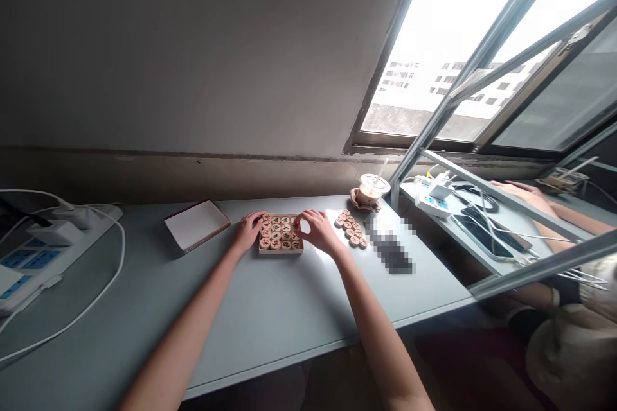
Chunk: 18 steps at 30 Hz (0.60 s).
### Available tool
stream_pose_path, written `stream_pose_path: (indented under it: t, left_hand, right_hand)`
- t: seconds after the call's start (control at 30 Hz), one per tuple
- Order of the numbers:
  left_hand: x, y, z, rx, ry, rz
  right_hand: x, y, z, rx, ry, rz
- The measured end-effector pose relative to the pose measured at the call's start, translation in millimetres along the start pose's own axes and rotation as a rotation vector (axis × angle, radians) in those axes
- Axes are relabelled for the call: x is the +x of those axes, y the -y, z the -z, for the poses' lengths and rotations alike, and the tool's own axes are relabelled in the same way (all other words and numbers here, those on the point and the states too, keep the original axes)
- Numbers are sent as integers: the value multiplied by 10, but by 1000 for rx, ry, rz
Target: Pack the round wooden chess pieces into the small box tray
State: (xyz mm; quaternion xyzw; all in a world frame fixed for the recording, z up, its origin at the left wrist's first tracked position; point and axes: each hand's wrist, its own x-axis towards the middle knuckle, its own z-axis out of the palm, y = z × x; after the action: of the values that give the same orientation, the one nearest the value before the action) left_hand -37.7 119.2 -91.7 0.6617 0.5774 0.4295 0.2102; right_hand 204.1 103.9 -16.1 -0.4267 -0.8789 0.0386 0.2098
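A shallow open box [281, 252] sits on the desk, filled with rows of round wooden Chinese chess pieces [276, 236] marked with red and black characters. My left hand [247, 232] holds the box's left side, its fingers curled at the back left corner. Over the right edge, my right hand [319, 230] has thumb and forefinger closed around a chess piece in the right-hand column; the fingers partly hide it. To the right of that hand lies a loose group of several more pieces [349, 226] flat on the desk.
The box lid [197, 226] lies inside-up at the left. A drink cup with a straw [372, 190] stands at the back right, near a metal frame post [396, 192]. Power strips and white cables [62, 237] occupy the far left. Another person's arm [554, 209] rests at the neighbouring desk.
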Motion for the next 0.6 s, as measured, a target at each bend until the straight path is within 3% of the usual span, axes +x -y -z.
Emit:
stream_pose_path:
  t: [0.17,0.23,0.3,0.37,0.5,0.6]
  left_hand:
    - [20,54,-6,-21,5,-7]
    - [30,65,-6,-51,10,-4]
    - [37,70,-5,-84,12,6]
    - [38,68,-5,-106,12,12]
    - [15,56,-6,-127,7,5]
    - [-7,43,-3,-134,-8,4]
  right_hand:
    - [-412,-492,126,-268,-13,-295]
    - [-531,-551,83,-336,-86,-430]
    - [-556,-459,23,-321,-168,-478]
    - [-486,-240,-25,-231,-188,-395]
    - [-236,284,-57,-5,60,50]
    - [-147,524,-88,21,138,89]
